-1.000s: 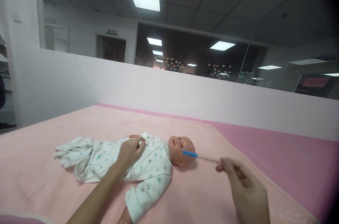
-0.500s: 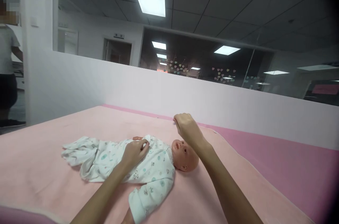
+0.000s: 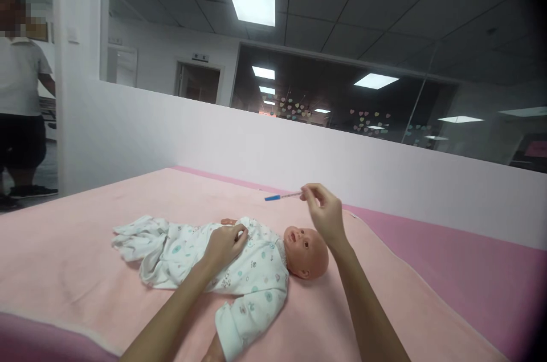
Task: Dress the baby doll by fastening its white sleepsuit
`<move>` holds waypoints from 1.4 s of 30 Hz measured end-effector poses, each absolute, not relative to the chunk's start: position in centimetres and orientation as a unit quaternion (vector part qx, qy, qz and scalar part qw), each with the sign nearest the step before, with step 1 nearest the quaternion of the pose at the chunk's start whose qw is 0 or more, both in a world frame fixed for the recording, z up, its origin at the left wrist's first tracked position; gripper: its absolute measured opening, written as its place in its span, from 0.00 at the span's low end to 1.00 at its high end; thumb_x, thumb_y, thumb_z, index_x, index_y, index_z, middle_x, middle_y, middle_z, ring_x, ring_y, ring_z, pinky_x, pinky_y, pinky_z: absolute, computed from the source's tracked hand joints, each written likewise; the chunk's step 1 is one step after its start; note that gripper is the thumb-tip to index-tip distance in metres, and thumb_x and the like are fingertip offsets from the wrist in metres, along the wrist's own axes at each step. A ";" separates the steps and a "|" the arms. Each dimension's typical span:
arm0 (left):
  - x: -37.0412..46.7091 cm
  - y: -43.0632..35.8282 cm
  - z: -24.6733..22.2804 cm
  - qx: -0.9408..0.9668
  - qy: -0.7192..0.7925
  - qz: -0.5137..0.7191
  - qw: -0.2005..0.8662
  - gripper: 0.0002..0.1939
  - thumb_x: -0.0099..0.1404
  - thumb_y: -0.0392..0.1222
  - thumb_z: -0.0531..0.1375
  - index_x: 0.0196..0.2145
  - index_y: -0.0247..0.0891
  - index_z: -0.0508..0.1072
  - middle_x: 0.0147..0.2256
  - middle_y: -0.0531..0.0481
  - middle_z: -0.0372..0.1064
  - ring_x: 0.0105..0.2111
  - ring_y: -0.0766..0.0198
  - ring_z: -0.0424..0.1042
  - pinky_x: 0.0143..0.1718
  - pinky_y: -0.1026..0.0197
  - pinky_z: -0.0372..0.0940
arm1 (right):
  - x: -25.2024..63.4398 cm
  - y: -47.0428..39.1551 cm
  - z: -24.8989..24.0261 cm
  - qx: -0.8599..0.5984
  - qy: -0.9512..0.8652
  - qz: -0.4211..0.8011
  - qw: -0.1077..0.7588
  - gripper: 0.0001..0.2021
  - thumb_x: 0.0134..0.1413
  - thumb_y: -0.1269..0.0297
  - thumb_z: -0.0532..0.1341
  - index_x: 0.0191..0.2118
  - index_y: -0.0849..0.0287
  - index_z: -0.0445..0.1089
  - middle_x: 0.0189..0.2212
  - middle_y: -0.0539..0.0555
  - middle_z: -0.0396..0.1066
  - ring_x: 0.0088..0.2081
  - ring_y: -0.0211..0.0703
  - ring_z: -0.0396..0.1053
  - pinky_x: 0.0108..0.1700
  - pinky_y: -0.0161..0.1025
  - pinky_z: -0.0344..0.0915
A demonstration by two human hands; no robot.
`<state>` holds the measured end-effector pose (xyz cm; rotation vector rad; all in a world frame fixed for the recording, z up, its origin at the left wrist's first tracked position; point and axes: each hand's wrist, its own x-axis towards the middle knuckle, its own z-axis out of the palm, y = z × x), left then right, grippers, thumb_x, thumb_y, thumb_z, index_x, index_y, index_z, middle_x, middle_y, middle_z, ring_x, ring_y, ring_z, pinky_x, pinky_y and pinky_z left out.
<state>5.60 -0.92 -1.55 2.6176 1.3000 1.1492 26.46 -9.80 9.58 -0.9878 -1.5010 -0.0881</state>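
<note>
Overhead, right hand pinches a thin thermometer (blue-tipped); left hand rests flat on soft doll.

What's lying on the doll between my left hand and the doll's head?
In the head view, only the doll's white printed sleepsuit, its chest and collar, spans the stretch between the left hand and the bald plastic doll head; nothing else lies there.

I stood before a bed covered by a pink blanket, bounded by a low white partition. Beyond it, a dark glass wall carried small heart stickers. A ceiling panel light shone overhead. A doorway stood behind, and a person stood at far left.
</note>
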 end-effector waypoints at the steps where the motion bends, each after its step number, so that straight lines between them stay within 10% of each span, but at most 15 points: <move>1: 5.6 -1.0 -1.5 0.834 0.414 0.366 0.001 0.17 0.63 0.45 0.44 0.28 0.40 0.70 0.16 0.54 0.65 0.19 0.67 0.62 0.24 0.66 0.48 | 26.6 -10.0 9.6 -0.404 -0.630 0.018 0.663 0.10 0.54 0.59 0.52 0.33 0.59 0.65 0.25 0.49 0.67 0.29 0.37 0.66 0.36 0.36 0.61; 14: 5.5 -1.3 -1.3 0.834 0.415 0.363 0.000 0.17 0.63 0.45 0.44 0.28 0.40 0.70 0.17 0.54 0.66 0.20 0.67 0.63 0.25 0.66 0.48 | 25.7 -14.5 6.0 -0.482 -0.649 -0.070 0.585 0.10 0.54 0.60 0.54 0.30 0.59 0.68 0.24 0.51 0.69 0.29 0.39 0.67 0.40 0.41 0.63; 21: 5.5 -1.5 -1.2 0.832 0.410 0.373 -0.033 0.17 0.63 0.46 0.45 0.32 0.41 0.71 0.18 0.53 0.67 0.20 0.67 0.64 0.26 0.66 0.51 | 25.9 -21.0 -4.8 -0.545 -0.475 -0.394 0.568 0.06 0.48 0.71 0.59 0.33 0.54 0.68 0.23 0.50 0.69 0.32 0.45 0.68 0.39 0.46 0.63; 29: 5.9 -1.5 -0.9 0.827 0.398 0.394 -0.043 0.16 0.62 0.46 0.46 0.32 0.40 0.72 0.19 0.53 0.67 0.21 0.68 0.64 0.26 0.67 0.52 | 31.8 -21.8 -13.8 -0.671 -0.530 -0.341 0.390 0.09 0.52 0.62 0.55 0.29 0.56 0.71 0.22 0.52 0.70 0.25 0.44 0.68 0.37 0.45 0.61; 34: 7.5 -2.7 0.3 0.825 0.358 0.436 -0.038 0.16 0.62 0.45 0.46 0.31 0.39 0.72 0.23 0.51 0.69 0.23 0.69 0.64 0.27 0.67 0.53 | 31.3 -20.7 -12.0 -0.709 -0.537 -0.279 0.361 0.09 0.51 0.62 0.53 0.27 0.56 0.69 0.24 0.53 0.70 0.26 0.44 0.67 0.30 0.40 0.58; 42: 10.9 -2.4 1.8 0.896 0.288 0.335 0.041 0.16 0.60 0.44 0.47 0.25 0.38 0.72 0.25 0.49 0.68 0.31 0.62 0.64 0.32 0.63 0.55 | 23.0 -13.6 -2.1 -0.590 -0.569 -0.134 0.556 0.09 0.55 0.68 0.49 0.33 0.57 0.66 0.29 0.52 0.68 0.32 0.41 0.64 0.35 0.37 0.59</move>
